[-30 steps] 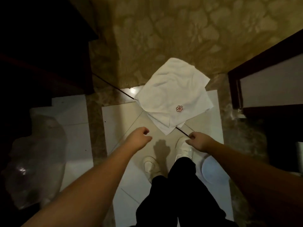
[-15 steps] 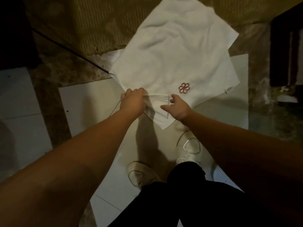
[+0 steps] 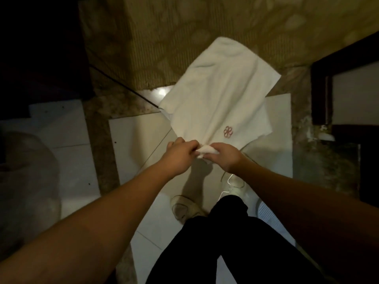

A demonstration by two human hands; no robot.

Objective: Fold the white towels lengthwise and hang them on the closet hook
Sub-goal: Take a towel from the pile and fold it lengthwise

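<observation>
We have both hands on the near corner of the top white terry towel with a small pink flower emblem (image 3: 217,99). Left hand (image 3: 180,155) and right hand (image 3: 224,158) sit close together, fingers curled, each grip pinching the same bunched corner between them. The rest of that towel lies flat on the floor, its far half on the patterned beige carpet (image 3: 205,27), its near half on the pale glossy floor tiles (image 3: 135,144). A second white towel (image 3: 264,119) shows underneath, peeking out at the right edge and at the left corner.

Judgement: pickup step, fold not yet started; no closet hook in view.

Risks from here:
- Both grips on one corner: lifting now would let the cloth hang in a twisted point, so the lengthwise fold would come out skewed.
- Lower towel may drag up with the upper one if the pinch has caught both layers; we cannot tell whether it has.
- Hem trailing near our pale shoes (image 3: 233,185) could be stepped on.
</observation>
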